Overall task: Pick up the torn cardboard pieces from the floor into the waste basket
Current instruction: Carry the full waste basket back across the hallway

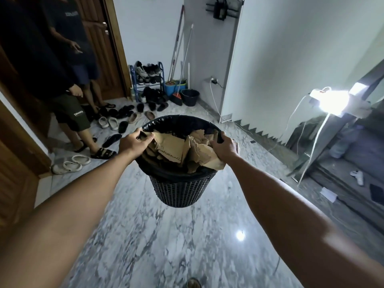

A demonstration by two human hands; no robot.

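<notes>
A black mesh waste basket [180, 189] with a black liner hangs in the air above the marble floor, held by both my hands. My left hand [135, 143] grips its left rim, fingers curled over the edge. My right hand [225, 147] grips the right rim. Several torn brown cardboard pieces [176, 150] fill the basket to the top, and one piece sticks out over the near right rim. No cardboard shows on the floor in view.
Two people [68, 94] stand at the left by wooden doors. Many sandals and shoes [116, 119] lie on the floor before a shoe rack [148, 80]. Buckets and brooms [182, 94] lean in the far corner. A bright lamp [330, 100] with cables stands right.
</notes>
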